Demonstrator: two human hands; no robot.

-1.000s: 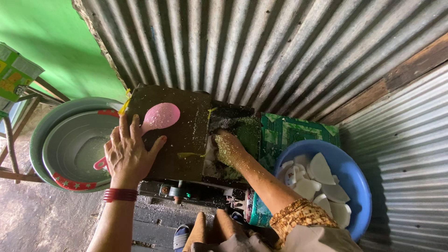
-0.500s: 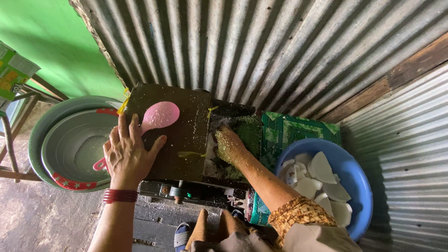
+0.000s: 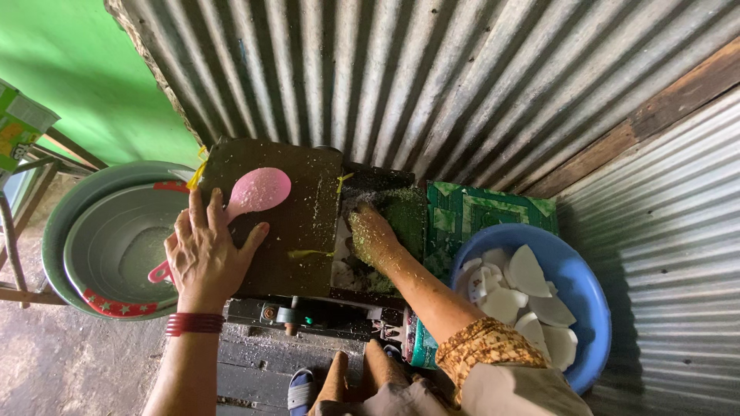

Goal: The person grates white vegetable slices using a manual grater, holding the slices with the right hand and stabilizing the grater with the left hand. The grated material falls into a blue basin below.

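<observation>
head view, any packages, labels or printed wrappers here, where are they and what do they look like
Carton box: far left edge, on a wooden frame; boxy, green, yellow and white.
Printed green sheet: right of the grating machine, behind the blue basin; green with a darker pattern.
No signs or screens.

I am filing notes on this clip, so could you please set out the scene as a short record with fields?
Setting: corrugated metal walls, green wall at left
Left hand: flat on the dark machine cover, lying over the handle of a pink spoon
Right hand: pressed into the machine's feed opening, coated in pale shreds
Left side: grey metal basins, nested
Right side: blue tub holding white coconut pieces
Other: green patterned cloth behind the tub; red bangles on the left wrist
</observation>
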